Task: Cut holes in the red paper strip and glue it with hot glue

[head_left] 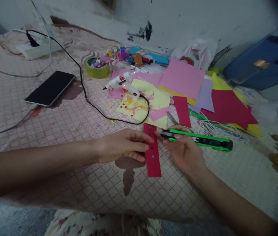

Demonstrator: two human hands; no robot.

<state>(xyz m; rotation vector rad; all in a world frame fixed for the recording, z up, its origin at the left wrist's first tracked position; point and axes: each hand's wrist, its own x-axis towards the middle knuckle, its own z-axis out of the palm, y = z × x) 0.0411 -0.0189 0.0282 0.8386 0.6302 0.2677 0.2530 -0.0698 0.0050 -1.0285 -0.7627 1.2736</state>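
Observation:
A red strip [154,166] with several small holes lies on the patterned cloth [80,183]. My left hand [121,146] reaches in from the left, its fingers spread and their tips over the strip's left edge. On the other side, my right hand [185,152] is closed around a green and black cutter [211,141], whose dark front end points left near the strip. Behind the right hand, scissors [171,118] lie partly hidden. A second red strip [182,111] rests farther back.
A white glue gun [123,83] with a black cable sits behind on yellow paper [161,95]. Green tape [97,70], a phone [50,88] and a power strip [37,49] are at the left. Coloured sheets [182,78] and white strings [212,129] lie at the right.

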